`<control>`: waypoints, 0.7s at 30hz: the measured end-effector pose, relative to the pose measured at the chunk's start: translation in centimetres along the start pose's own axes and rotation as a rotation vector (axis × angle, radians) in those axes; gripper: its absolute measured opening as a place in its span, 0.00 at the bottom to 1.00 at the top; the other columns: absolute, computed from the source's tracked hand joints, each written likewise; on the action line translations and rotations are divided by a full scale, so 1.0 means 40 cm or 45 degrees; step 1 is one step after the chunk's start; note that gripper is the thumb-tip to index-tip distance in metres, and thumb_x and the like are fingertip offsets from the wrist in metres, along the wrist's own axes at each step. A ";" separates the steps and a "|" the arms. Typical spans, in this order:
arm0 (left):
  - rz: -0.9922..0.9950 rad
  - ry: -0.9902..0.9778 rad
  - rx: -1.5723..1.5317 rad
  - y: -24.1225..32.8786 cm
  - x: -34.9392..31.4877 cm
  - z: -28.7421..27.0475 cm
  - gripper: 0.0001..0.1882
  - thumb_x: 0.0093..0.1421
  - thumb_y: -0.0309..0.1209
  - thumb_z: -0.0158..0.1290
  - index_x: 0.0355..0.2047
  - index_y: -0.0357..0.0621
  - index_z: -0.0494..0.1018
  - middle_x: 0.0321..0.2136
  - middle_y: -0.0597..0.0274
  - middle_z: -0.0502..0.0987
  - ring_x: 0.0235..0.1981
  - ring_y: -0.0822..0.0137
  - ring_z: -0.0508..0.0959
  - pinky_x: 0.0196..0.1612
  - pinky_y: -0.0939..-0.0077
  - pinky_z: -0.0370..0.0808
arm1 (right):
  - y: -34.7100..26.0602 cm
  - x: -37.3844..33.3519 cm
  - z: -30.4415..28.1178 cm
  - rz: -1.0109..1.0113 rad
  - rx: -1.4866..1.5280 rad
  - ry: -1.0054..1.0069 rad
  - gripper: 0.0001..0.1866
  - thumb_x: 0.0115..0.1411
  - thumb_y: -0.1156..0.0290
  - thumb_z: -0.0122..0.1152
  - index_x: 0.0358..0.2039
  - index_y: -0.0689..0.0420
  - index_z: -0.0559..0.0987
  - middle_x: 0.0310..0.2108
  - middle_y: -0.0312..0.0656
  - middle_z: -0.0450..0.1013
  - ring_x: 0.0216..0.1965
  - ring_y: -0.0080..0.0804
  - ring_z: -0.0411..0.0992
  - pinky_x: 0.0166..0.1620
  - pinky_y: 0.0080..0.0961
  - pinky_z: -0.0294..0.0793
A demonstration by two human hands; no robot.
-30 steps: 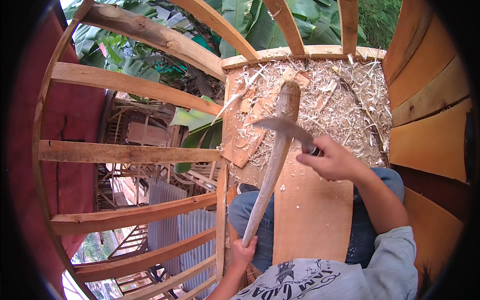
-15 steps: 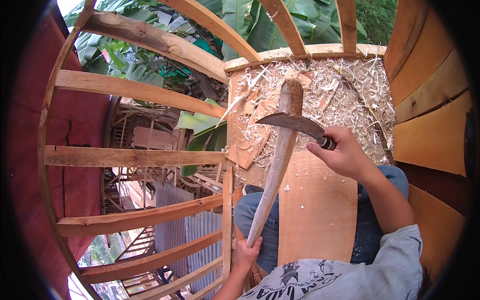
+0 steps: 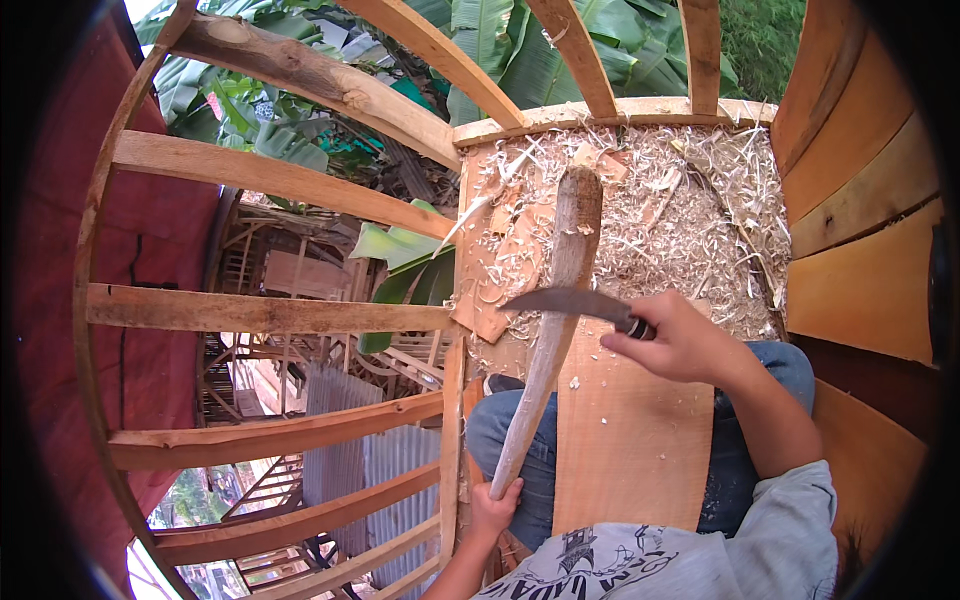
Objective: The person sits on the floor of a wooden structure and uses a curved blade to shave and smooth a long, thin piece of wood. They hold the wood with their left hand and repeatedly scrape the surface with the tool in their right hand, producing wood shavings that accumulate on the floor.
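Note:
A long wooden stick (image 3: 545, 365), pale on its lower length and still brown with bark at the far end, slants away from me. Its near end is wrapped by the closed fingers of my left hand (image 3: 495, 507). In my right hand (image 3: 680, 338) is the dark handle of a sickle (image 3: 570, 302). The curved blade points left and lies across the stick around its middle. Beneath the stick and my right hand, a wide flat board (image 3: 635, 430) rests between my legs.
Wood shavings (image 3: 690, 235) cover the floor beyond the board. Slatted wooden railings (image 3: 270, 312) enclose the left and far sides, with banana leaves (image 3: 530, 60) outside. Orange-brown planks (image 3: 865, 290) form a wall at the right. A red sheet (image 3: 150, 330) hangs at far left.
My right hand has drawn the sickle nearer to me along the stick, its blade now lower down. The left hand keeps its hold, and the stick has barely shifted.

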State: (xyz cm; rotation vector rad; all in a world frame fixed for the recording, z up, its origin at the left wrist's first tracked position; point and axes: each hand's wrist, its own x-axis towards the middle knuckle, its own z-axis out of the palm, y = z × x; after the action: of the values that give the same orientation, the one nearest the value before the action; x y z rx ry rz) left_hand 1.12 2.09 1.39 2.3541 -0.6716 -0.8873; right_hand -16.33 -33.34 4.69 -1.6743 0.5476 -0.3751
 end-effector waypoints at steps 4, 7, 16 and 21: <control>-0.041 0.035 0.045 -0.018 -0.006 0.005 0.19 0.56 0.39 0.57 0.17 0.35 0.71 0.11 0.63 0.71 0.14 0.71 0.74 0.17 0.76 0.68 | 0.010 0.024 -0.020 0.007 0.028 0.129 0.14 0.56 0.65 0.61 0.26 0.66 0.77 0.12 0.41 0.68 0.17 0.20 0.67 0.21 0.22 0.64; 0.008 0.035 0.110 -0.009 -0.008 0.004 0.18 0.56 0.38 0.57 0.17 0.36 0.71 0.11 0.64 0.71 0.14 0.72 0.73 0.17 0.76 0.67 | 0.016 0.022 -0.041 0.103 0.183 0.111 0.15 0.57 0.65 0.60 0.25 0.66 0.77 0.13 0.38 0.69 0.16 0.17 0.66 0.19 0.22 0.63; -0.005 0.100 0.044 0.019 -0.009 0.016 0.21 0.55 0.39 0.58 0.14 0.35 0.72 0.09 0.60 0.71 0.13 0.70 0.72 0.18 0.72 0.67 | 0.021 0.031 -0.033 0.019 0.185 0.210 0.15 0.56 0.63 0.61 0.29 0.65 0.77 0.15 0.39 0.69 0.19 0.21 0.68 0.23 0.24 0.65; 0.009 0.098 0.069 -0.011 -0.013 0.012 0.21 0.56 0.40 0.58 0.14 0.35 0.73 0.09 0.61 0.71 0.13 0.70 0.73 0.18 0.71 0.67 | -0.025 0.008 0.022 0.321 0.239 -0.180 0.16 0.57 0.62 0.60 0.30 0.65 0.78 0.15 0.40 0.69 0.19 0.24 0.69 0.23 0.27 0.68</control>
State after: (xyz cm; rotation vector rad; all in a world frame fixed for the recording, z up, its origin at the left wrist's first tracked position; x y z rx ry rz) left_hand 0.54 2.58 1.06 2.4189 -0.6801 -0.7803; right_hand -15.46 -32.67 5.51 -1.4189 0.5908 -0.1195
